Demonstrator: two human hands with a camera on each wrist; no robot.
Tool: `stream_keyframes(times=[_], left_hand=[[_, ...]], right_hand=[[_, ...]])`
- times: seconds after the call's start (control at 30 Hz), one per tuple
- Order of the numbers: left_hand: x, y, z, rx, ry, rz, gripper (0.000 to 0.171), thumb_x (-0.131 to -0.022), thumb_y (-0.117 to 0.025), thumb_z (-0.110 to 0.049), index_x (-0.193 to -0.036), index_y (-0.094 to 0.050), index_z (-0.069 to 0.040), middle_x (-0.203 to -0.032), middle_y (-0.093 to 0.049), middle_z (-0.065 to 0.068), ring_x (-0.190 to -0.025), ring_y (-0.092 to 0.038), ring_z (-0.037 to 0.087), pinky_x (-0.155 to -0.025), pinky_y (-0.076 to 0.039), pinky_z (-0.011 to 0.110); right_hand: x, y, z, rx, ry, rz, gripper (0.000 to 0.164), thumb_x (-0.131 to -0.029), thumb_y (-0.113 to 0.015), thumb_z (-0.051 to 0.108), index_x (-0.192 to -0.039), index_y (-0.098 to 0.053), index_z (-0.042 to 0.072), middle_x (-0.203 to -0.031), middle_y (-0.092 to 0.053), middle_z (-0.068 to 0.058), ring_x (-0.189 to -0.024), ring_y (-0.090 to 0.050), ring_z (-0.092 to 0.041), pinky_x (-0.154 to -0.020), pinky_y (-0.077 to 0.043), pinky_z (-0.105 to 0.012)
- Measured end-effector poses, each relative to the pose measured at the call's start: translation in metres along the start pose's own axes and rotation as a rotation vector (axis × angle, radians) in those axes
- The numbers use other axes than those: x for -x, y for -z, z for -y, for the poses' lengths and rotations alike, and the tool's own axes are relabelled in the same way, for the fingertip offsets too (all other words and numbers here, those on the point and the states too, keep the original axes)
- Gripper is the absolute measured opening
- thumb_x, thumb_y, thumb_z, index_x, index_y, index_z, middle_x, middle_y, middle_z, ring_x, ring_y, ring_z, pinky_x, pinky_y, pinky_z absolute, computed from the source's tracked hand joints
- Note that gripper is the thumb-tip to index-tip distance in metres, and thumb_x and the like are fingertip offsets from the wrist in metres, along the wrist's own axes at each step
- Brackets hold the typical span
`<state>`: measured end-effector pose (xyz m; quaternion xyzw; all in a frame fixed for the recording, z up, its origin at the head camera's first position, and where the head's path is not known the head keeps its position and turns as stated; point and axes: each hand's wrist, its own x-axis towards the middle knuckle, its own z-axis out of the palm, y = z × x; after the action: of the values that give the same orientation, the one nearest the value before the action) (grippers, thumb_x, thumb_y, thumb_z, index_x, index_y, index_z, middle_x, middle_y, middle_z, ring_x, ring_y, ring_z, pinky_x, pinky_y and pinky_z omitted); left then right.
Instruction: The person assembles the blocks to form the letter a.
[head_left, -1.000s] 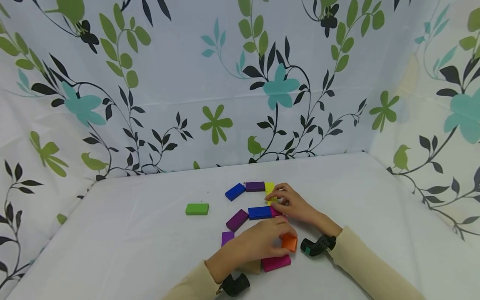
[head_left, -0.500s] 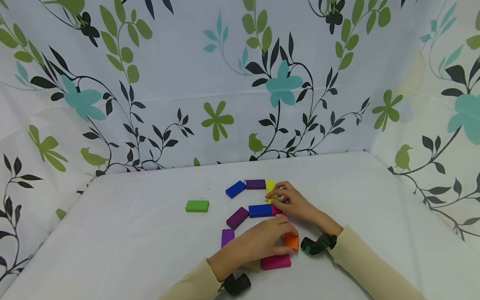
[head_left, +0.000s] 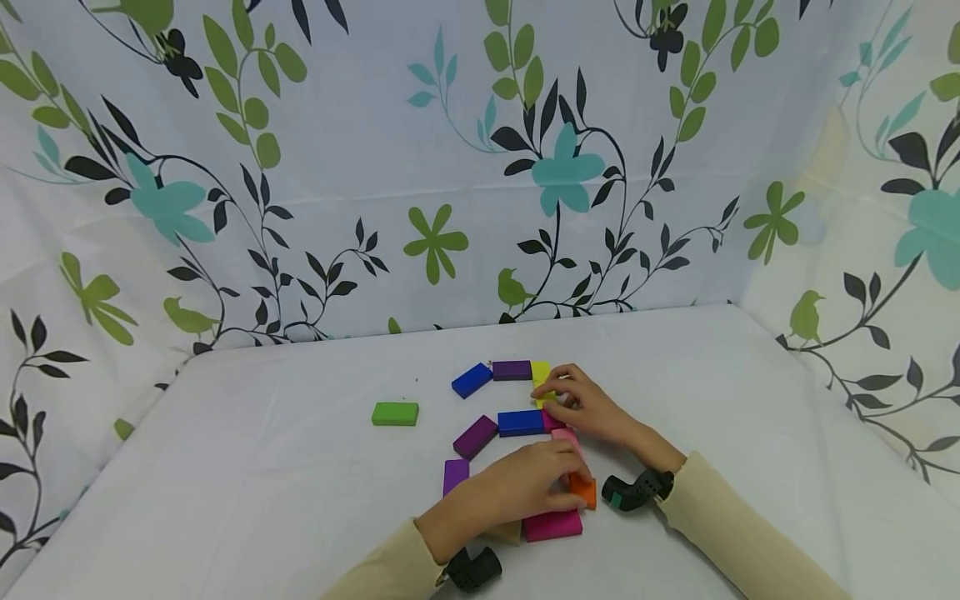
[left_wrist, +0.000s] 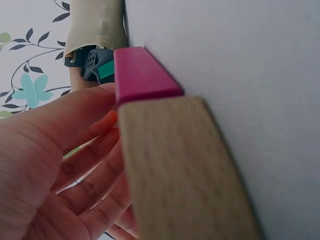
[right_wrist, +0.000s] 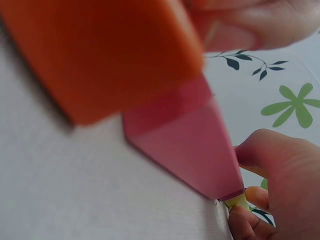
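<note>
My left hand [head_left: 513, 479] holds an orange block [head_left: 587, 493], thumb at its near end and fingers over its far end. This block lies between a pink block [head_left: 567, 437] and a magenta block [head_left: 553, 525]. In the right wrist view the orange block [right_wrist: 110, 55] fills the upper left, close to the pink block [right_wrist: 192, 142]. Farther up the row, my right hand [head_left: 588, 408] curls its fingers round a yellow block [head_left: 541, 373], with the thumb by a small dark-pink block [head_left: 552, 419]. A bare wooden block [left_wrist: 175, 160] sits close to my left hand.
Blue [head_left: 521, 423] and purple blocks [head_left: 476, 437] continue the curving row, with a violet block [head_left: 455, 475] at its left. Behind stand a dark purple block [head_left: 512, 371] and another blue block [head_left: 472, 381]. A green block [head_left: 395, 414] lies apart on the white table [head_left: 262, 467].
The orange block has come down flatter in my left hand, and its fingertips have lowered, showing more of the pink block. My right hand has stayed in place.
</note>
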<state>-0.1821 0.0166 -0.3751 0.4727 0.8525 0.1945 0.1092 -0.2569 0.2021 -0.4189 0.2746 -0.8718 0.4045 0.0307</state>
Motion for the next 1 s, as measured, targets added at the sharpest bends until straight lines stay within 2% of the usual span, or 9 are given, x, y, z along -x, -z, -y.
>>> stream_keyframes(times=[0.7,0.87,1.0], left_hand=[[0.003,0.004,0.004,-0.057,-0.031,-0.040,0.023,-0.093,-0.067,-0.028,-0.112,-0.070,-0.016,-0.106,-0.061,-0.009,-0.093,-0.055,-0.002,-0.083,-0.043,0.008],[0.005,0.007,0.005,-0.021,0.006,-0.063,0.022,-0.093,-0.068,-0.030,-0.111,-0.070,-0.018,-0.108,-0.061,-0.011,-0.093,-0.056,-0.004,-0.081,-0.045,0.009],[0.010,0.013,0.006,0.016,0.010,-0.089,0.020,-0.093,-0.067,-0.028,-0.111,-0.069,-0.018,-0.108,-0.063,-0.011,-0.098,-0.057,-0.002,-0.083,-0.046,0.011]], right_hand=[[0.001,0.002,0.002,-0.002,0.017,-0.009,0.021,-0.093,-0.062,0.009,-0.112,-0.071,0.008,-0.120,-0.048,-0.014,-0.106,-0.049,-0.028,-0.082,-0.049,-0.029],[0.001,0.001,0.001,-0.006,0.022,-0.004,0.021,-0.093,-0.062,0.009,-0.112,-0.071,0.007,-0.119,-0.048,-0.014,-0.107,-0.049,-0.028,-0.083,-0.050,-0.029],[0.000,0.000,-0.001,-0.016,0.031,0.000,0.020,-0.094,-0.061,0.009,-0.112,-0.070,0.007,-0.119,-0.047,-0.014,-0.097,-0.053,-0.023,-0.081,-0.050,-0.028]])
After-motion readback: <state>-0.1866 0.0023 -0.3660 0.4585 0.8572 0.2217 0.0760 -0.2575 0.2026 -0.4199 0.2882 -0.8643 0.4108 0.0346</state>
